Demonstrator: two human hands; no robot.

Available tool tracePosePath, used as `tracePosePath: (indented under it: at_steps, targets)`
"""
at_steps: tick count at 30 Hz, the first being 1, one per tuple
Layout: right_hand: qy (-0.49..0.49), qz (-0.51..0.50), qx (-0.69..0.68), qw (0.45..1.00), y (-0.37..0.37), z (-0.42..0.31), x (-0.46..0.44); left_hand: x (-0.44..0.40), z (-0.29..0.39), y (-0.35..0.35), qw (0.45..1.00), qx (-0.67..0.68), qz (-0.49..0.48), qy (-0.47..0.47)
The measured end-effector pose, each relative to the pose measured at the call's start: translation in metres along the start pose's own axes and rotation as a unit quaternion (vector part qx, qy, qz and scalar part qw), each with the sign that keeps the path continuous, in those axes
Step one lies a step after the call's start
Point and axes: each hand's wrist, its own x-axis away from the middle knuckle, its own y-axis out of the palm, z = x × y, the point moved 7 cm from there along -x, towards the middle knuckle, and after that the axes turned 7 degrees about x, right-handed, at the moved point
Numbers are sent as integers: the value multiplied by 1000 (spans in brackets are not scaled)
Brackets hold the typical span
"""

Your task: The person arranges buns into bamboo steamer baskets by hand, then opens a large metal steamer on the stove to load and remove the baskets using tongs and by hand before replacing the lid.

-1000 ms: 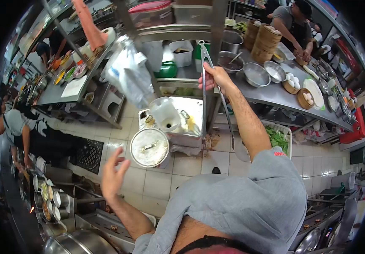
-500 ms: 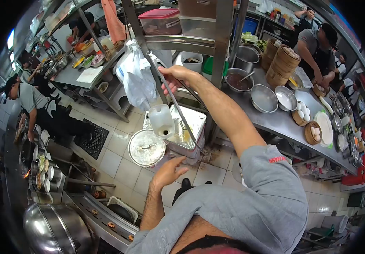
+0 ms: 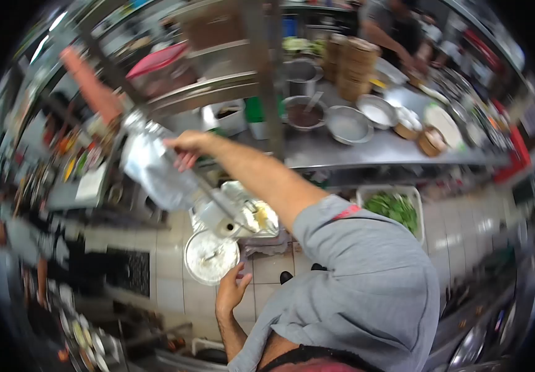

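Note:
My right hand (image 3: 190, 149) reaches out with its fingers curled round a long thin metal rod (image 3: 216, 199), beside a white plastic bag (image 3: 152, 164) that hangs from the rack. The rod slants down past a translucent plastic jug (image 3: 218, 220) with a dark opening. Under the jug is a foil-like, shiny container top (image 3: 258, 217) with yellowish stains. My left hand (image 3: 232, 290) is open, thumb and fingers apart, just below a round metal lid (image 3: 211, 257). It holds nothing. Motion blur hides the rod's upper end.
A metal rack (image 3: 264, 80) carries a red-lidded plastic box (image 3: 162, 65). On the steel counter (image 3: 317, 152) stand bowls and bamboo steamers (image 3: 357, 68); a co-worker's hands (image 3: 416, 65) are behind them. A white tub of green leaves (image 3: 391, 208) sits low at right.
The view has turned to the right, bringing the tub of leaves into sight. My right hand stays on the rod. My left hand is now nearer the round lid.

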Motion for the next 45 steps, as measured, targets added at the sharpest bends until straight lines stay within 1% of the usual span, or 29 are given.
tracePosePath:
  at_steps: [1, 3, 5, 6, 7, 8, 9, 10, 11, 12, 14, 15, 16, 17, 18, 19, 20, 21, 23, 26, 27, 28, 31, 32, 35, 36, 39, 40, 45]
  targets:
    - [-4, -5, 17, 1000, -3, 9, -6, -10, 3, 5, 999, -6, -35, 11]
    - [-41, 78, 66, 994, -15, 9, 12, -21, 12, 12, 996, 40, -74, 0]
    - [-89, 164, 179, 966, -29, 10, 38, -27, 57, 17, 989, 79, -122, 2]
    - [-156, 241, 263, 921, -39, 7, 58, -24, 96, 21, 966, 139, -186, 110]
    - [-218, 311, 344, 859, -46, 9, 83, -14, 134, 23, 924, 201, -246, 212]
    - [-186, 297, 304, 886, -49, 13, 115, 0, 167, 22, 871, 236, -320, 290]
    - [-195, 313, 290, 883, -55, 20, 145, 2, 191, 29, 868, 238, -330, 285]
    - [-202, 335, 291, 873, -63, 34, 174, 22, 230, 40, 765, 298, -435, 369]
    - [-209, 345, 291, 868, -69, 47, 210, 41, 258, 45, 638, 351, -524, 442]
    - [-211, 377, 296, 852, -81, 68, 243, 38, 274, 57, 635, 354, -530, 437]
    - [-144, 365, 282, 876, -94, 100, 326, 52, 293, 90, 562, 289, -644, 432]
    - [-96, 372, 286, 878, -103, 119, 369, 54, 300, 105, 556, 291, -650, 428]
    - [-72, 416, 303, 854, -114, 139, 413, 49, 308, 119, 599, 304, -597, 439]
    - [-42, 453, 245, 856, -122, 160, 460, 45, 313, 133, 641, 315, -539, 446]
    - [-21, 490, 213, 845, -130, 181, 506, 38, 317, 144, 713, 295, -424, 474]
    - [0, 522, 182, 833, -136, 203, 550, 32, 330, 153, 741, 293, -334, 504]
    - [3, 554, 138, 821, -137, 223, 593, 28, 335, 159, 733, 286, -234, 571]
    - [8, 580, 94, 809, -137, 241, 636, 31, 346, 171, 759, 326, -103, 555]
    - [1, 633, 39, 773, -125, 269, 711, 43, 378, 230, 745, 346, -177, 542]
    - [13, 663, -40, 747, -100, 315, 795, 71, 420, 317, 684, 377, -354, 515]
    - [12, 695, -61, 717, -89, 319, 822, 82, 428, 341, 658, 374, -374, 536]
    - [7, 728, -77, 681, -85, 322, 848, 95, 437, 360, 607, 406, -403, 552]
    - [45, 763, -118, 633, -63, 350, 899, 119, 457, 410, 606, 455, -400, 515]
    - [26, 764, -128, 632, -59, 364, 910, 124, 466, 422, 601, 471, -398, 508]
    - [46, 775, -141, 614, -50, 382, 932, 138, 474, 465, 649, 409, -444, 463]
    - [37, 772, -148, 617, -49, 389, 936, 139, 479, 477, 643, 399, -459, 466]
    - [44, 771, -164, 614, -51, 398, 944, 150, 490, 502, 577, 418, -526, 464]
    - [85, 784, -187, 585, -51, 396, 944, 153, 496, 507, 552, 422, -545, 469]
    - [70, 771, -156, 613, -82, 396, 949, 145, 506, 527, 488, 426, -597, 474]
